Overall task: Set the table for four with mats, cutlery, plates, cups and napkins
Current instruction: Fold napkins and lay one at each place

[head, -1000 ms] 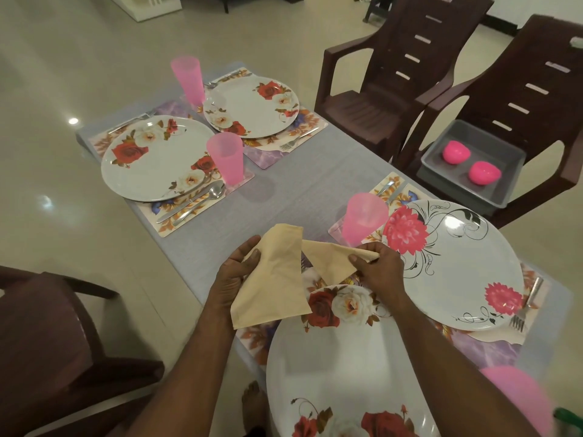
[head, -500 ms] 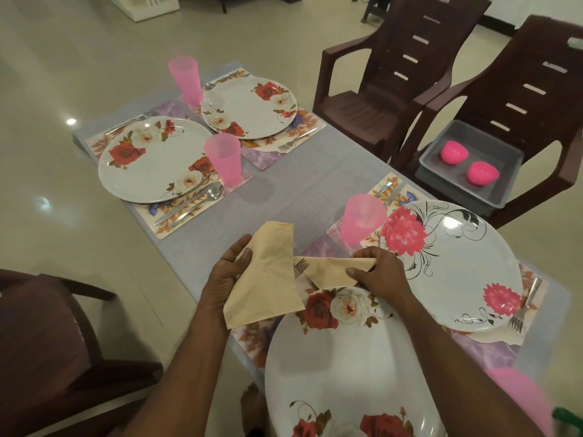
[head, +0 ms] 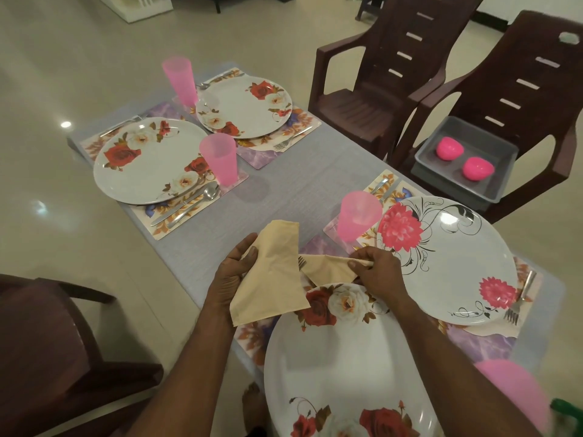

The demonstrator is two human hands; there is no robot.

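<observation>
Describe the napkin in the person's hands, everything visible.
The napkin is plain pale-yellow cloth, partly folded and creased. The left hand grips its broad hanging part; the right hand pinches a narrower stretch pulled sideways. It is held above the nearest plate, partly hiding a fork behind it.

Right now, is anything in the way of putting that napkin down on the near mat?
Partly. Both hands, left and right, already grip the beige napkin. Below it, the near rose plate covers most of the mat, and a fork lies beside the plate's far edge. Only the mat's left strip shows bare.
</observation>
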